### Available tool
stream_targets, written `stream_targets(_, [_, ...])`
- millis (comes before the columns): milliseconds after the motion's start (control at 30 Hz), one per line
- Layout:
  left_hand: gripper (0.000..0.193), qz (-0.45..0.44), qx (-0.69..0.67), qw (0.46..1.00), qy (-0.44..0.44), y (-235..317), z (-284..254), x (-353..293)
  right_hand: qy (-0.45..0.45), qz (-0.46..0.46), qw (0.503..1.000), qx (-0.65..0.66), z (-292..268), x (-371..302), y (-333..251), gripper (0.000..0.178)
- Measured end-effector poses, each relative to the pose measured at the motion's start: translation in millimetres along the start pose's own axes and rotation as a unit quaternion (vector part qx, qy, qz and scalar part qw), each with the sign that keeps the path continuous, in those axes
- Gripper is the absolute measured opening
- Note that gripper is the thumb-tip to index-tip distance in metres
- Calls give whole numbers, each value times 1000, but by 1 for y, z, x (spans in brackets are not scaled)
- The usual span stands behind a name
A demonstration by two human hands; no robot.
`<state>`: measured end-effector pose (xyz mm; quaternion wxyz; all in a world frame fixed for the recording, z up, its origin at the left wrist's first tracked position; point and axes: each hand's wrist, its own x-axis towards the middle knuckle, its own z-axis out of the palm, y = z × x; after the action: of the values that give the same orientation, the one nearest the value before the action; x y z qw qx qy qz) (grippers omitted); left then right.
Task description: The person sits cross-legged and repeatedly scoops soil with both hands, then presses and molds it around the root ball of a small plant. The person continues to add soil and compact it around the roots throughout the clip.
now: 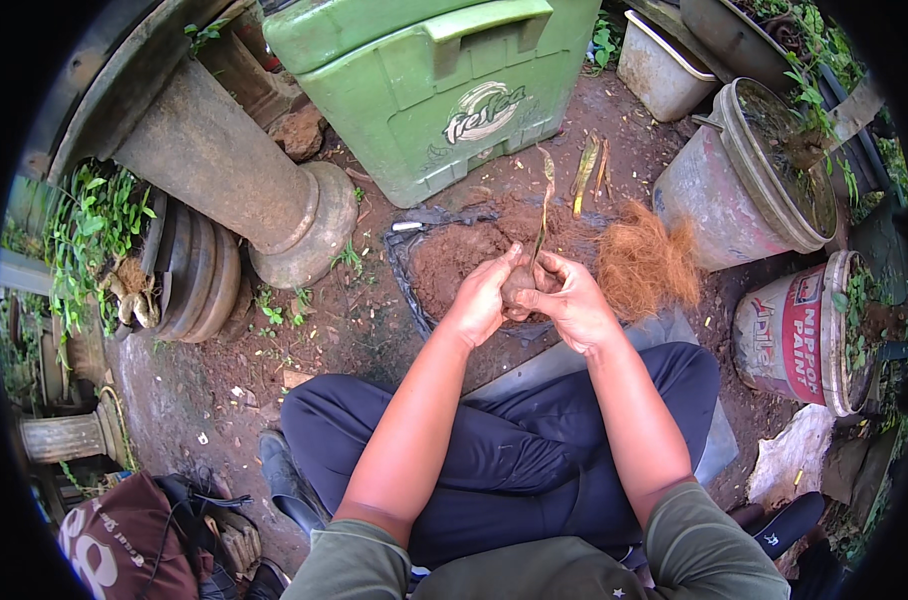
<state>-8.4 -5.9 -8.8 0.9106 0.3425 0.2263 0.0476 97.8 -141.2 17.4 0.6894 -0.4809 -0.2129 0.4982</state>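
Dark olive shirt (534, 572) fabric fills the bottom of the frame, and bare forearms run from its sleeves to the middle. There the left hand (482, 298) and right hand (580, 312) are pressed together, fingers curled around a brown clump (521, 284) at the foot of a thin, twisted leaf (547, 190). Clump and leaf are at the centre of the frame, just above the crossed legs, the leaf standing nearly upright out of the grip.

Squeezing too hard could crumble the clump, if it is as loose as it looks, and bare the base of the leaf. Uneven pressure from the thumbs might tilt or snap the leaf, which is slender and has nothing propping it higher up. Fibre could also get mixed into the soil, since the orange-brown fibre heap (646, 262) lies right beside it.

Loose soil (446, 268) lies on a black plastic sheet (398, 262), just beyond and left of the hands. At upper right, a pale bucket (716, 195) holds something dark and murky, perhaps water. Below it, a red-labelled bucket (786, 335) has greenery at its mouth; how full it is cannot be told. What the white tub (660, 72) near the top edge holds is unclear, and the green box (429, 115) at top centre hides its inside.
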Motion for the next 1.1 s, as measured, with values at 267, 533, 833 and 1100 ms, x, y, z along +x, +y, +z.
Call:
stream_targets(267, [38, -11, 18, 1000, -13, 6, 2, -3, -80, 15, 986, -145, -13, -2, -17, 33])
stream_targets(533, [43, -6, 37, 998, 55, 4, 5, -1, -40, 17, 990, -136, -3, -2, -6, 33])
stream_targets(833, [38, -17, -35, 999, -34, 6, -6, -2, -65, 4, 991, -119, -13, -1, -15, 41])
stream_targets(1100, [36, 27, -13, 998, -53, 12, 3, -3, -73, 35, 983, 167, -13, -3, -27, 51])
